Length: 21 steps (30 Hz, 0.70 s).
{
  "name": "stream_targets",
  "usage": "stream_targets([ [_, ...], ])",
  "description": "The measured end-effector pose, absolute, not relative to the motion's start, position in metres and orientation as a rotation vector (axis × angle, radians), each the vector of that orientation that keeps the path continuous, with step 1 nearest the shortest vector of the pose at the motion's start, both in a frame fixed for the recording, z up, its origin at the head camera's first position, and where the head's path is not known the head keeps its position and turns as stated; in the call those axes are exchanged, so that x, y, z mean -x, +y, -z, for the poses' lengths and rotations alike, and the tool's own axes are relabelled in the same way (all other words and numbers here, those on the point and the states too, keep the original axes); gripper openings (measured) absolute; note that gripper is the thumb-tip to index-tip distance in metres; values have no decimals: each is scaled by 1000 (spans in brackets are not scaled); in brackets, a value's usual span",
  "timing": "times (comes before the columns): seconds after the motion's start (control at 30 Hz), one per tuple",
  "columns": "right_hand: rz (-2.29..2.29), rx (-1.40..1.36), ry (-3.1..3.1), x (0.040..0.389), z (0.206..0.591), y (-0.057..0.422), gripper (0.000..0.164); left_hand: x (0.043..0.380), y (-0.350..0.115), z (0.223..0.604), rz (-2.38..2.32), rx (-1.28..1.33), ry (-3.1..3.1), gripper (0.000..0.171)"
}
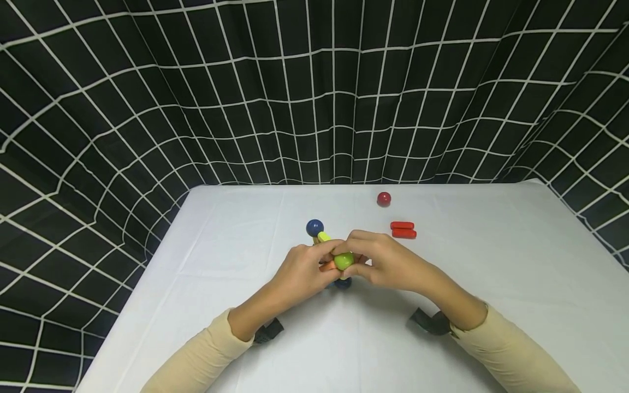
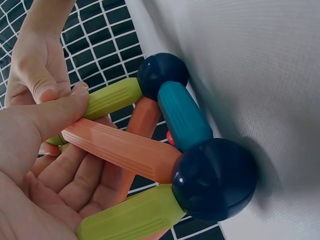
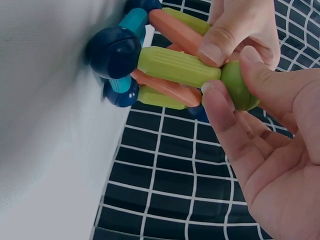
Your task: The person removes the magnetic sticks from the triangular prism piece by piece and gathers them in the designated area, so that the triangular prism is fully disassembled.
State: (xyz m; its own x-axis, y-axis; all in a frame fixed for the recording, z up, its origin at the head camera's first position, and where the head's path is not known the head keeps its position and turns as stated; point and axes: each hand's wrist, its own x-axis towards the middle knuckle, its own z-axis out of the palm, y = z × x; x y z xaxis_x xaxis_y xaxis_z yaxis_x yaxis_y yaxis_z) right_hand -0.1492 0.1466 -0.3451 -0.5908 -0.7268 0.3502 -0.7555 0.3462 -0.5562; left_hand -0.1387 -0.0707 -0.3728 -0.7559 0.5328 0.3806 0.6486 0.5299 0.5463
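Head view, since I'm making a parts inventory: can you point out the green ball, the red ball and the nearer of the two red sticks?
Green ball (image 1: 344, 261): head view, middle of its visible surface.
Red ball (image 1: 384, 199): head view, its middle.
Nearer red stick (image 1: 404, 233): head view, middle of its length.

The person wears pale beige long sleeves, plain and softly creased. The left sleeve (image 1: 196, 355) shows at the lower left of the head view, the right sleeve (image 1: 516, 349) at the lower right, each ending in a simple cuff near the wrist. A near-black, square-ended piece (image 1: 269, 331) juts out by the left cuff; a curved dark band (image 1: 434, 323) shows by the right.
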Motion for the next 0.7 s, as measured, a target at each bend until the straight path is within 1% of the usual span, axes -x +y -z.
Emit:
stream_targets([
  [0.37,-1117,-1442,-2522,149,345,149,32,139,-70,372,1045,1029,-2602,39],
  [0.5,-1146,-1437,-2547,149,338,154,35,139,-70,372,1043,1028,-2599,37],
  [0.6,-1156,-1405,-2535,149,330,158,37,140,-70,372,1032,1013,-2606,41],
  [0.7,-1139,-1369,-2513,152,324,164,36,140,-69,373,1014,1008,-2605,45],
])
